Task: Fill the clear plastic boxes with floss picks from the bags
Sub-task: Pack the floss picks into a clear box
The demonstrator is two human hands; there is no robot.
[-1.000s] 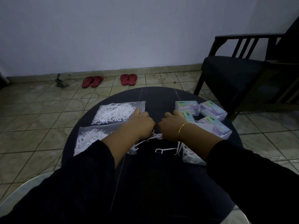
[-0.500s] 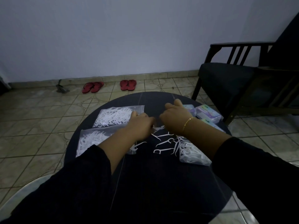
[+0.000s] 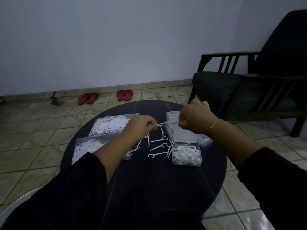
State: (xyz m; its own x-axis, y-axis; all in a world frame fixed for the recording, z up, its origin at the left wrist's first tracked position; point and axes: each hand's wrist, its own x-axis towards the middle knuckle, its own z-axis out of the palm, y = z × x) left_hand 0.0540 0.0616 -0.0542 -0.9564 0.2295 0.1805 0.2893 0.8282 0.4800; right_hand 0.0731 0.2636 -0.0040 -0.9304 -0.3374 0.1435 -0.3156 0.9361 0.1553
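My left hand (image 3: pixel 142 127) and my right hand (image 3: pixel 194 119) are raised over the round dark table (image 3: pixel 149 188), pinching a small bundle of white floss picks (image 3: pixel 163 124) between them at its two ends. Below lies a scatter of loose floss picks (image 3: pixel 157 146). An open clear plastic box (image 3: pixel 186 155) half full of picks stands to the right, with its flat lid (image 3: pixel 184 136) behind it. Two bags of floss picks lie on the left, one farther (image 3: pixel 109 124) and one nearer (image 3: pixel 89 145). More boxes with labels (image 3: pixel 172 116) sit behind my right hand, partly hidden.
A dark wooden armchair (image 3: pixel 249 83) stands to the right of the table. Two pairs of red sandals (image 3: pixel 106 97) lie on the tiled floor by the wall, and a small dark tool (image 3: pixel 55 100) lies left of them. A pale curved rim (image 3: pixel 18 206) shows at bottom left.
Both hands have lifted off the table and drawn apart, now holding a bundle of picks between them. The open box and the loose picks, covered before, are now visible. The camera has tilted up.
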